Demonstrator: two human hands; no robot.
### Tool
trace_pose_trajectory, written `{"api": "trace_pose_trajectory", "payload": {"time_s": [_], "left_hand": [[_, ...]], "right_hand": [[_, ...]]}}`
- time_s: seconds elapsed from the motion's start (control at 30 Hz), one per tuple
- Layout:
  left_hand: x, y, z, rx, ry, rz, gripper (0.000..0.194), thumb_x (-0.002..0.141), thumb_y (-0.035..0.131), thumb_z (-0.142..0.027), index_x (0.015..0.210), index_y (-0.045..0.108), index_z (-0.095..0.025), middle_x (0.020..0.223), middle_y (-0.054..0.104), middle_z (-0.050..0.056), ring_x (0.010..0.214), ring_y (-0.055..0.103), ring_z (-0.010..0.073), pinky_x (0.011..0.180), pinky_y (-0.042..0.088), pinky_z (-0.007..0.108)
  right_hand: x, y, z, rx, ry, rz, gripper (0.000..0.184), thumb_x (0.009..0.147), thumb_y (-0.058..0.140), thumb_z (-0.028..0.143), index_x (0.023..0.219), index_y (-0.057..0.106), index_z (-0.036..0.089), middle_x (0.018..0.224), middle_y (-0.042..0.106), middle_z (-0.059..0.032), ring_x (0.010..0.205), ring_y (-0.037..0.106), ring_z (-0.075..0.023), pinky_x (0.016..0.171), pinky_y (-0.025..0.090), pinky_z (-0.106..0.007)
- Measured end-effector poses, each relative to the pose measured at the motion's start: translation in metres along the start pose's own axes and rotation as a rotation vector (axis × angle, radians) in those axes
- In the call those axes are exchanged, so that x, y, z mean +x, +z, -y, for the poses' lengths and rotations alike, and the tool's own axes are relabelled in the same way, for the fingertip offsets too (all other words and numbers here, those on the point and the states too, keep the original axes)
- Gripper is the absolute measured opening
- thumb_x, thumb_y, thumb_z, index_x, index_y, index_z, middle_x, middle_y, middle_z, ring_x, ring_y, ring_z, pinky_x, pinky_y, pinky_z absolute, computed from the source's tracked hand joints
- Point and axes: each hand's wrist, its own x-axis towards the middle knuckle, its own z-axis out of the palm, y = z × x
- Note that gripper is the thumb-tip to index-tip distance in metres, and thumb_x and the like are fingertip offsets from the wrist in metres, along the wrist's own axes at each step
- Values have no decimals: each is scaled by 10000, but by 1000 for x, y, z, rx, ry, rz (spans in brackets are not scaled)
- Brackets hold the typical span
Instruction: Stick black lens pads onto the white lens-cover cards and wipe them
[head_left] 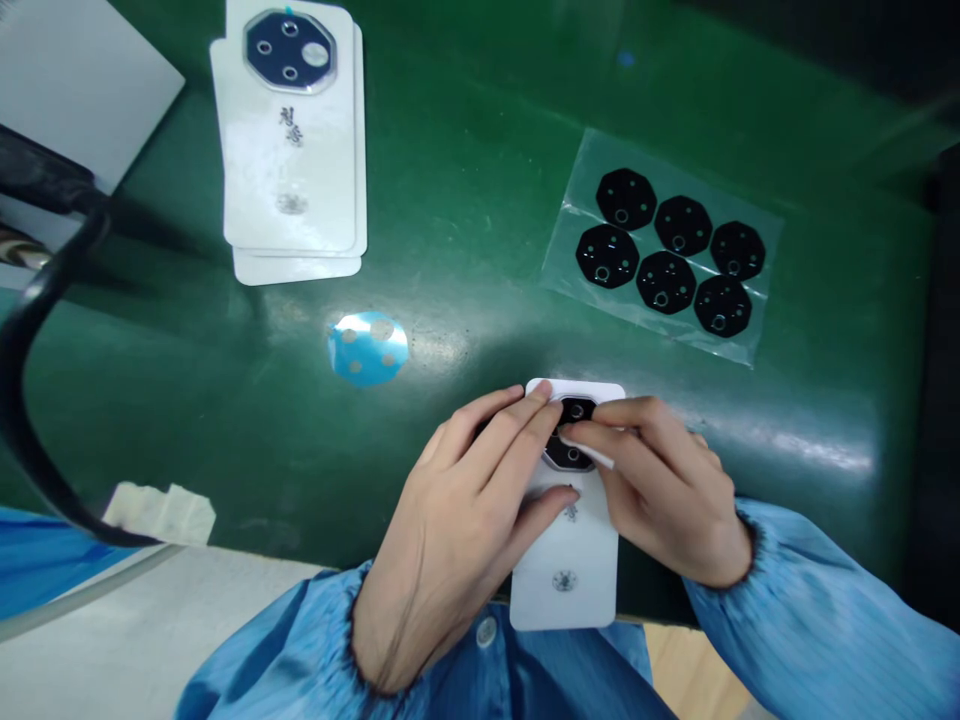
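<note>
A white phone back cover [571, 560] lies on the green mat at the near edge, its black octagonal camera panel [574, 432] at the far end. My left hand [465, 510] rests on the cover's left side, fingers stretched over the panel and thumb on the cover. My right hand [660, 490] comes in from the right. Its fingers are pinched together on a thin white strip or film [592, 453] at the panel. Both wrists wear blue sleeves.
A stack of white back covers [292, 150] lies far left. A clear sheet [664, 245] with several black octagonal lens pieces sits far right. A round blue film [367, 348] lies mid-mat. A black cable [30, 330] curves at left, near white tape [161, 512].
</note>
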Motion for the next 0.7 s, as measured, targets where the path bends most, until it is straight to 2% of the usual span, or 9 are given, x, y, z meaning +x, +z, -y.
{"api": "trace_pose_trajectory", "payload": {"time_s": [0.13, 0.23, 0.33, 0.43, 0.53, 0.7], "left_hand": [[0, 0, 0, 0, 10, -7, 548, 879, 639, -330, 1354, 459, -124, 1395, 518, 77, 1261, 450, 249, 1055, 452, 400], [0, 0, 0, 2, 12, -6, 532, 884, 633, -325, 1346, 467, -121, 1393, 520, 77, 1262, 451, 250, 1054, 451, 391], [-1, 0, 0, 2, 5, -3, 536, 881, 637, -328, 1346, 471, -120, 1396, 519, 71, 1262, 452, 249, 1061, 445, 384], [-1, 0, 1, 5, 16, -18, 544, 872, 651, -327, 1339, 480, -106, 1387, 526, 72, 1253, 460, 244, 1069, 437, 372], [0, 1, 1, 13, 21, -25, 529, 873, 652, -308, 1328, 490, -91, 1380, 532, 75, 1251, 462, 240, 1075, 431, 364], [1, 0, 0, 17, 25, -17, 504, 894, 622, -304, 1326, 486, -84, 1378, 533, 85, 1256, 460, 243, 1075, 435, 376]], "right_hand": [[0, -2, 0, 56, 28, -43, 253, 870, 520, 41, 1074, 596, 168, 970, 590, -48, 794, 616, -136, 594, 498, -237], [-1, -1, 1, 8, -2, -28, 258, 867, 524, 37, 1076, 605, 163, 973, 606, -45, 790, 625, -132, 557, 477, -231], [-1, 1, 1, -85, -47, -25, 274, 864, 503, 14, 1071, 614, 155, 962, 619, -41, 776, 627, -115, 519, 442, -219], [0, 1, 1, -120, -99, 15, 253, 906, 463, 34, 1089, 609, 130, 954, 623, -54, 795, 615, -110, 580, 463, -208], [4, -1, 3, -160, -167, 51, 258, 961, 384, 78, 1094, 605, 96, 964, 634, -85, 810, 603, -135, 604, 480, -234], [9, -5, 7, -172, -254, 37, 265, 958, 359, 72, 1037, 612, 58, 907, 652, -108, 773, 604, -167, 570, 475, -271]]}}
